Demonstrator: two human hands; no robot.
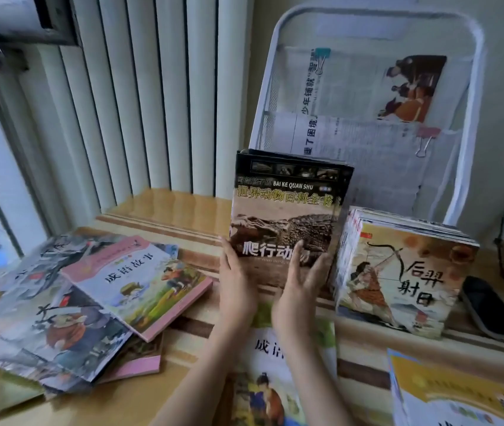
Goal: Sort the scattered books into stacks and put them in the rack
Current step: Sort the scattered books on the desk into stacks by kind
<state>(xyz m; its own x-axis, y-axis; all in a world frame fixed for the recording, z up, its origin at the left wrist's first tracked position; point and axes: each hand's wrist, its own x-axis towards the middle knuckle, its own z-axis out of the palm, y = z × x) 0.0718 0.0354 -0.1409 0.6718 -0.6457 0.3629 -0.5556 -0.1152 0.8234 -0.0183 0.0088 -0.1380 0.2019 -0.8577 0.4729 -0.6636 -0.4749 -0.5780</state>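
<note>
Left hand (pixel 236 272) and right hand (pixel 304 276) grip the reptile encyclopedia (pixel 287 216) upright by its lower edge, probably to square it before the white wire rack (pixel 468 124) just behind.

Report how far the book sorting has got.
Done: one neat stack stands right of centre. In hand: both hands, left and right, hold the reptile book upright before the rack. Left: a loose pile on the left and nearer books; the rack shows only papers.
</note>
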